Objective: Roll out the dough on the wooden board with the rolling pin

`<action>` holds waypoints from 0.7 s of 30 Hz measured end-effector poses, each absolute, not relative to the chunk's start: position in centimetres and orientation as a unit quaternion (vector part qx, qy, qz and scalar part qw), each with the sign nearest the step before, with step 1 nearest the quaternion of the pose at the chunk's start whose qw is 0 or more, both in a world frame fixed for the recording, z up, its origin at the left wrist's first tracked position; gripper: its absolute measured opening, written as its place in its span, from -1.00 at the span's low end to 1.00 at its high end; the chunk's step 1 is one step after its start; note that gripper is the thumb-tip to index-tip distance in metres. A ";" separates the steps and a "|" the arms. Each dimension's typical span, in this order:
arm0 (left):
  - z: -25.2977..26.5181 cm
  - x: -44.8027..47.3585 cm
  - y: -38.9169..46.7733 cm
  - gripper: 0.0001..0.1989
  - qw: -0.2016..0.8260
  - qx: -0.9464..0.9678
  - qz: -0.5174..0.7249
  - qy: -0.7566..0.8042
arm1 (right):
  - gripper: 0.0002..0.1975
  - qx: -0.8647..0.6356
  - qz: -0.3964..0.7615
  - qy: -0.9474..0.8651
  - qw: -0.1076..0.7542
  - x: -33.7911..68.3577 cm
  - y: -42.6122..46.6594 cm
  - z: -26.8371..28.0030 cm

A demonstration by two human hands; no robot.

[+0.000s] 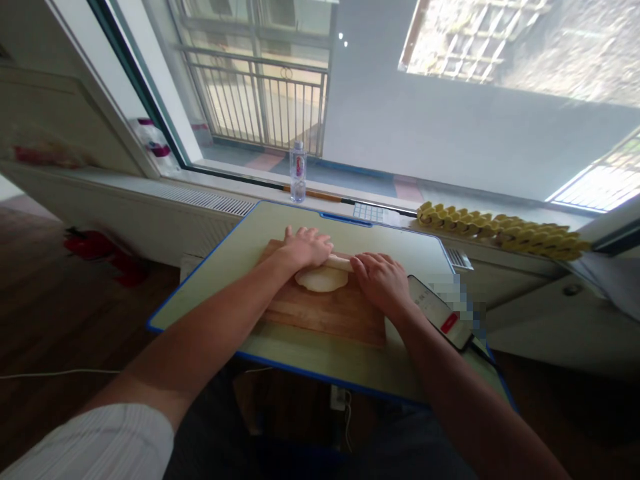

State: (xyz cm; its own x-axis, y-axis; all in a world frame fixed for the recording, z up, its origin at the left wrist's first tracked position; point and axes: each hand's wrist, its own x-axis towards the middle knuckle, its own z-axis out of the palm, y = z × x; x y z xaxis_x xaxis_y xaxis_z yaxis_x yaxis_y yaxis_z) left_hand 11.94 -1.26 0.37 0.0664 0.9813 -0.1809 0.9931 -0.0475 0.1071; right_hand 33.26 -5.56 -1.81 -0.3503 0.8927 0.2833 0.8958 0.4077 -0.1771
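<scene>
A flat round of pale dough (321,280) lies on a wooden board (325,317). Across its far edge rests a light-coloured rolling pin (341,264), with only its middle showing between my hands. My left hand (307,247) covers the pin's left end, fingers pointing away from me. On the right end sits my right hand (381,277), its fingers bent over the pin. Both palms press down on it, so its ends are hidden.
The board stands on a small blue-edged table (200,300). A phone (437,312) with a cable lies to the right. Along the windowsill are a water bottle (298,173) and yellow egg trays (500,230). A red fire extinguisher (95,247) is at left.
</scene>
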 end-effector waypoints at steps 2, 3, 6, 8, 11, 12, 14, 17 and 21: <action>0.3 12.0 0.0 -0.38 0.125 0.718 -0.049 0.683 | -0.56 -0.545 -0.007 -0.821 0.170 33.4 -5.6 -1.7; 0.3 12.0 0.3 -0.37 0.128 0.719 -0.056 0.681 | -0.56 -0.545 -0.007 -0.821 0.170 33.4 -5.6 -1.6; 0.0 11.9 -0.2 -0.37 0.110 0.731 -0.052 0.672 | -0.55 -0.549 -0.003 -0.818 0.172 33.4 -5.7 -1.6; -0.1 11.8 -1.5 -0.35 0.090 0.742 -0.043 0.663 | -0.53 -0.550 0.008 -0.817 0.174 33.4 -5.6 -1.6; -0.2 11.9 -4.2 -0.35 0.068 0.749 -0.033 0.658 | -0.50 -0.546 0.027 -0.819 0.173 33.4 -5.5 -1.6; -0.2 12.0 -5.1 -0.36 0.060 0.750 -0.025 0.658 | -0.49 -0.545 0.031 -0.821 0.171 33.3 -5.5 -1.6; -0.2 12.3 -6.7 -0.36 0.047 0.753 -0.003 0.656 | -0.48 -0.543 0.032 -0.822 0.166 33.3 -5.5 -1.5; -0.1 12.6 -8.4 -0.36 0.037 0.755 0.024 0.654 | -0.48 -0.544 0.027 -0.824 0.159 33.3 -5.6 -1.4; -0.2 12.9 -9.8 -0.35 0.031 0.760 0.025 0.649 | -0.49 -0.542 0.027 -0.825 0.157 33.2 -5.8 -1.2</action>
State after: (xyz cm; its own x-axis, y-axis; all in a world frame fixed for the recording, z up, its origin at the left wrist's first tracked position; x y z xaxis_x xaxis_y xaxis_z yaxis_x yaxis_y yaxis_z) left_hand 12.90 -9.76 -0.22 0.1573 0.9875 -0.0028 0.9844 -0.1566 0.0801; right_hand 33.22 -5.79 -1.16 -0.3623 0.9031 0.2305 0.8863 0.4103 -0.2148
